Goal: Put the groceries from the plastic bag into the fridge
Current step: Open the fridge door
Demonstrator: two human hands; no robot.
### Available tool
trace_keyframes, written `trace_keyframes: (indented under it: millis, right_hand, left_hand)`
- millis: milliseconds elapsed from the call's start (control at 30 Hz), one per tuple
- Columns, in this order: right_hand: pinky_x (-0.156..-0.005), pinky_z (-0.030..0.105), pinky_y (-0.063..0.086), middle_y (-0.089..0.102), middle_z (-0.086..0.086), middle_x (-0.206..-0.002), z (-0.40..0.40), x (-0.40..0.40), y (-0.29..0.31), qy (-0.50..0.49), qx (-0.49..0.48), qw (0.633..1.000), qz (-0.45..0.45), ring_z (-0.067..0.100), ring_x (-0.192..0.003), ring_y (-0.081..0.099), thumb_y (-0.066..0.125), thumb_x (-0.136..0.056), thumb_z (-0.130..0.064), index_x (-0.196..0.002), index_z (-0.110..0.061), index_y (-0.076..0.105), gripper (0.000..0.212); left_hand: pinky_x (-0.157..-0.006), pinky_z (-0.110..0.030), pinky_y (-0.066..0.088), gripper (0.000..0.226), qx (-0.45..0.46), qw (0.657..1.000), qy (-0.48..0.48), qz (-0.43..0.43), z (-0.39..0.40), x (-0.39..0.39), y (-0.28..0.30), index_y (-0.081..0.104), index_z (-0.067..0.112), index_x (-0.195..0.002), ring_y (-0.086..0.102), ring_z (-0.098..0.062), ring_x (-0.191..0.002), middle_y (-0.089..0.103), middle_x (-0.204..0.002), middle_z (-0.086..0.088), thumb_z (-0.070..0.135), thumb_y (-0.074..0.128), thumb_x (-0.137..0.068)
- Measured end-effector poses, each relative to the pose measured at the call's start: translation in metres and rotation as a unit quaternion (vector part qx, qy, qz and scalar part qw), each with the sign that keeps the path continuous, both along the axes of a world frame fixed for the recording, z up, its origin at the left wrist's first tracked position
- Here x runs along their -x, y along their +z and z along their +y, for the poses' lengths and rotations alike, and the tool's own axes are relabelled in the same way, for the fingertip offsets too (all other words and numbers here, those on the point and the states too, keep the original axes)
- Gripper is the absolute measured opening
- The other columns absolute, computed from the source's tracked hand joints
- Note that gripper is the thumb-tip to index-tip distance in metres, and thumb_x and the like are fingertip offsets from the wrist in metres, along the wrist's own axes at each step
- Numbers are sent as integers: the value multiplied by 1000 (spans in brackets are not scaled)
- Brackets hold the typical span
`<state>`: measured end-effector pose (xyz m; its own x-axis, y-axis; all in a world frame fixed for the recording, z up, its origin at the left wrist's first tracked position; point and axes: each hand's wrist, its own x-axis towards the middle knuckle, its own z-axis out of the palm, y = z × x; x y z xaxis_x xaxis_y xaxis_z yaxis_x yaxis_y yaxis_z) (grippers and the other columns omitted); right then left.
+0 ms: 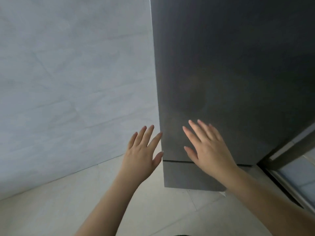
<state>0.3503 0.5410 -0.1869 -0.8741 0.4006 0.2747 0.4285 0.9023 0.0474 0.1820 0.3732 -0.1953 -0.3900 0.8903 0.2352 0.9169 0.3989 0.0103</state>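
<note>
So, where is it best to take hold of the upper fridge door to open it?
Probably at its left vertical edge, low down, where the left hand already reaches. The upper fridge door shows no handle on its flat front, so curl fingers around that edge from the left. The right hand lies open over the front.

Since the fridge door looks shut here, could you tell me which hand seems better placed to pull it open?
Probably the left hand: its straight fingertips lie at the left edge of the fridge door, where they could hook round. The right hand is spread flat over the door's face, away from any edge.
</note>
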Motion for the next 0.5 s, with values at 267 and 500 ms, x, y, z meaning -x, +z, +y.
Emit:
trace_keyframes:
  millis: [267, 500]
  right_hand:
    - [-119, 51, 16, 30, 12, -157, -3, 68, 80, 38, -145, 989, 9, 33, -145, 23, 52, -94, -39, -149, -15, 34, 63]
    - [-119, 54, 11, 21, 14, -160, 21, 106, 174, 84, -297, 951, -9, 36, -148, 14, 63, -88, -37, -150, -15, 32, 73]
  left_hand:
    - [-115, -48, 27, 58, -80, 997, 13, 9, -11, 46, 34, 43, 17, -144, 35, -34, -142, 41, -152, -11, 45, 37, -93]
    - [-118, -48, 18, 62, -120, 993, -8, 7, -1, 60, 55, 29, 21, -151, 25, -32, -146, 30, -158, -9, 49, 31, -95]
